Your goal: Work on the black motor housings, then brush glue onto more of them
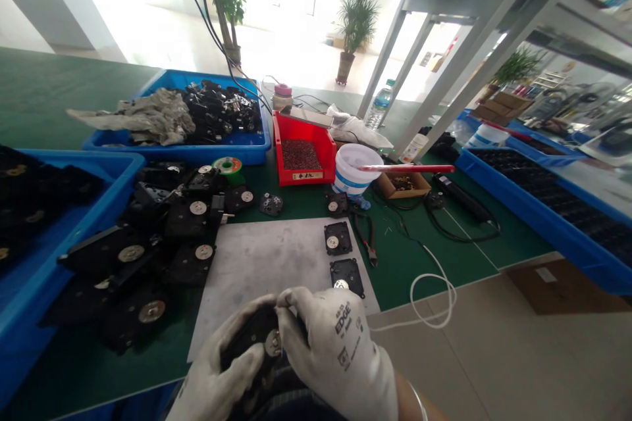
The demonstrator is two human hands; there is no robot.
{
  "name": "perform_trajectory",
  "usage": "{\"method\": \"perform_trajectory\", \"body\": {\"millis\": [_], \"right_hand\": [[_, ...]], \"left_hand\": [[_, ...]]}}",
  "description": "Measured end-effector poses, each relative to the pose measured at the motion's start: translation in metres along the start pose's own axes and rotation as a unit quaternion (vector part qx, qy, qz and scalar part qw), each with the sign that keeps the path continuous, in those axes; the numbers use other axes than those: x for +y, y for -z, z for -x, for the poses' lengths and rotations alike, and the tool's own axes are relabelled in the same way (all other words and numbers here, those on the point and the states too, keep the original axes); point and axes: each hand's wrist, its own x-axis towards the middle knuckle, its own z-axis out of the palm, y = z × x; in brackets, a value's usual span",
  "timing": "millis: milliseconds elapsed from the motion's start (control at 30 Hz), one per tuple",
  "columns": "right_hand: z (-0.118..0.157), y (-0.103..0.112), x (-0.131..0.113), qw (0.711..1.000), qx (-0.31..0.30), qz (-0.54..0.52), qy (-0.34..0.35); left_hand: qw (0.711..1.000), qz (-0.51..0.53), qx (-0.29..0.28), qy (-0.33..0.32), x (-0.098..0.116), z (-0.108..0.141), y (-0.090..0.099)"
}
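My left hand, in a white work glove, is wrapped round a black plastic housing with a round silver metal disc on its face. The thumb presses beside the disc. My right hand, gloved the same way, is closed with thumb and fingertips pinched together at the housing's upper edge; whatever is between them is hidden. Just beyond, similar black housings with silver discs stand in a column along the right side of a pale sheet. Several more housings are heaped to the left.
Blue trays of black parts stand left and behind. A red bin of small brown pieces, a white bucket and a small cardboard box line the back. Pliers and a cabled black tool lie to the right.
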Motion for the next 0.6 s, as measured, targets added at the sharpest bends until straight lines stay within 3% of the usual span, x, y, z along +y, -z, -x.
{"method": "perform_trajectory", "body": {"millis": [267, 400, 500, 600], "right_hand": [[-0.003, 0.003, -0.003, 1.0, 0.007, 0.004, -0.007], [-0.006, 0.007, -0.004, 0.998, 0.025, -0.05, -0.015], [0.002, 0.019, -0.001, 0.99, 0.041, -0.113, -0.072], [0.018, 0.033, 0.016, 0.969, 0.016, -0.182, -0.17]], "left_hand": [[1.0, 0.021, 0.003, -0.003, -0.008, -0.002, -0.001], [1.0, 0.012, 0.002, -0.013, -0.014, 0.0, 0.003], [1.0, -0.006, 0.0, -0.026, -0.013, 0.018, 0.018], [0.997, -0.056, -0.048, -0.019, -0.012, 0.046, 0.051]]}}
